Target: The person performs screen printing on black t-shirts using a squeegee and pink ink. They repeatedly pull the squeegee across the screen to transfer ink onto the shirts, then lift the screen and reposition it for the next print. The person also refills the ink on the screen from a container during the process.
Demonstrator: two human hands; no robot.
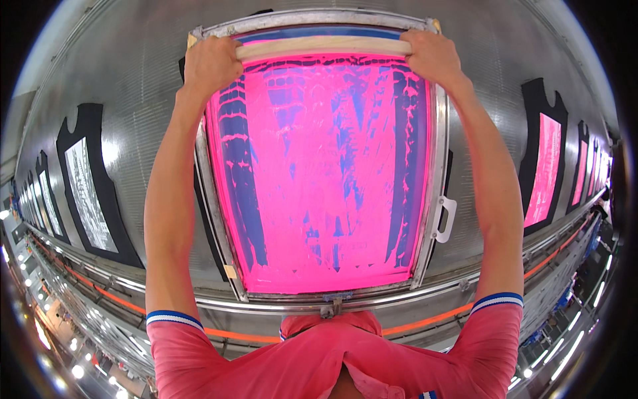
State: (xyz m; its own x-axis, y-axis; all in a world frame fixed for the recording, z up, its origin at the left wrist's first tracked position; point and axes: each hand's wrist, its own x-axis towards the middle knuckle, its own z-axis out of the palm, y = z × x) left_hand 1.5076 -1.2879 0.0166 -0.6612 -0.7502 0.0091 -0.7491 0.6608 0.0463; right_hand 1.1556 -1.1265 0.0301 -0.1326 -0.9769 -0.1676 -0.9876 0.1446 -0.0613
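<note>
A wide wooden-handled squeegee (325,46) spans the far end of a screen printing frame (435,153). My left hand (211,65) is closed round its left end, and my right hand (435,58) round its right end. Both arms are stretched forward over the frame. Bright pink ink (312,159) covers most of the blue mesh, streaked and thin in places, with blue showing through at both sides. The squeegee's blade is hidden beneath the handle and ink. Under the frame, dark fabric edges stick out a little at each side.
Black garment pieces lie along the grey table (139,60): one with a white print (88,186) at left, one with a pink print (546,156) at right, several more beyond each. A white handle (446,218) juts from the frame's right side. A metal rail (266,306) borders the near edge.
</note>
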